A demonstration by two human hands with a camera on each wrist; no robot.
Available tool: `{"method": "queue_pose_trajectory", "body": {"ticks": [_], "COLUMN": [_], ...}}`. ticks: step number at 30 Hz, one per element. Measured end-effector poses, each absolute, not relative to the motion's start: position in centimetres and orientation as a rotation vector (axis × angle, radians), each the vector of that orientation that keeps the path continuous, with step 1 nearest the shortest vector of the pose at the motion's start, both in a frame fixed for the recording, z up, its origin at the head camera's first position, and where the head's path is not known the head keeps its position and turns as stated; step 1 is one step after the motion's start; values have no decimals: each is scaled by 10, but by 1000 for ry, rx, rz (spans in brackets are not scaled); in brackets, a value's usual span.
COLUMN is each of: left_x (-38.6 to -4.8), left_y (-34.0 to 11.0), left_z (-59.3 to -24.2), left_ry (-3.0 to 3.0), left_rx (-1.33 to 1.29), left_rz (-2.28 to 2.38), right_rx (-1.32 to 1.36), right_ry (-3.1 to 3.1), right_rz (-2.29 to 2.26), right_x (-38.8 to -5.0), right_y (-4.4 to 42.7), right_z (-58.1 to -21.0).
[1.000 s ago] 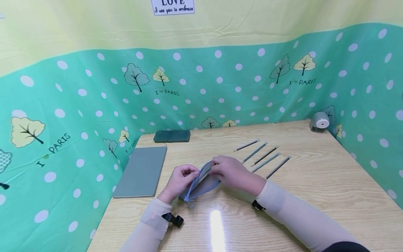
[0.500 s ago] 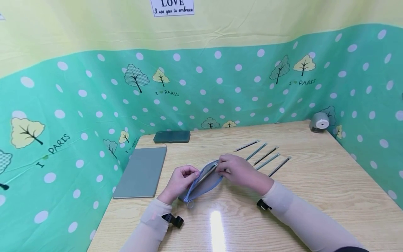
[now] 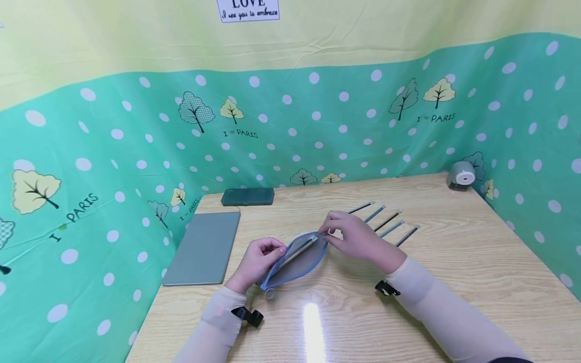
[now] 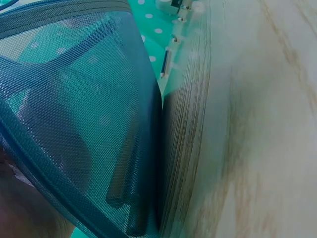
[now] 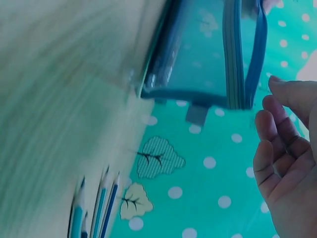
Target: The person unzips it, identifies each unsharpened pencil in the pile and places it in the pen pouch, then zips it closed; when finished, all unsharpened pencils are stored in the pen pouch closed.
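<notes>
A blue mesh zip pencil pouch point(image 3: 301, 269) lies tilted on the table with its mouth spread. Two or so pencils point(image 3: 297, 250) show inside it, and slim rods point(image 4: 121, 173) are visible through the mesh in the left wrist view. My left hand point(image 3: 257, 262) pinches the pouch's near-left rim between thumb and fingers. At the far right end of the mouth is my right hand point(image 3: 351, 236). In the right wrist view its fingers point(image 5: 270, 163) are loosely curled, with a small gap between thumb and zipper point(image 5: 234, 59), holding nothing.
Several loose pencils point(image 3: 386, 222) lie in a slanting row beyond my right hand. A grey notebook point(image 3: 204, 247) lies at the left, with a dark green case point(image 3: 247, 196) behind it. A pencil sharpener point(image 3: 460, 176) stands at the back right corner.
My right hand has moved right and slightly away along the rim, out of the pouch's mouth. The mouth has spread wider, showing the pencils inside. My left hand has kept its hold.
</notes>
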State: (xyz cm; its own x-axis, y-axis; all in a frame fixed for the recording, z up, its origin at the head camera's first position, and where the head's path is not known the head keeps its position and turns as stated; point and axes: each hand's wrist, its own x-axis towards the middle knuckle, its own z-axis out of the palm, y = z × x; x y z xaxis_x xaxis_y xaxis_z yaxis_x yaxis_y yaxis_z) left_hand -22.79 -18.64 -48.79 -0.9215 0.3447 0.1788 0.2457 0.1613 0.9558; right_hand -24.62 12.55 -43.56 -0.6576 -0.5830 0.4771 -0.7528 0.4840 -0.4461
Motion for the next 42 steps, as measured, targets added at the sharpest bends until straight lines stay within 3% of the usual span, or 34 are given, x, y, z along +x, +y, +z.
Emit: {"method": "queue_pose_trajectory", "body": {"ticks": [12,25,42], "left_x": [-228,-228,-227], "left_y": [-187,-188,-194], "left_z": [-488,-485,-481], "left_ry": [2334,2287,2250], "left_rx": [617,651,656], "left_rz": [1890,1904,1930], "right_rx": [1041,1186,1099], "right_ry": [-2669,-2646,-2657], "right_rz": [911,980,1051], "right_x": [-256,-259,-257], "right_y": [146,141,146], "right_z": [-430,-437,-434]}}
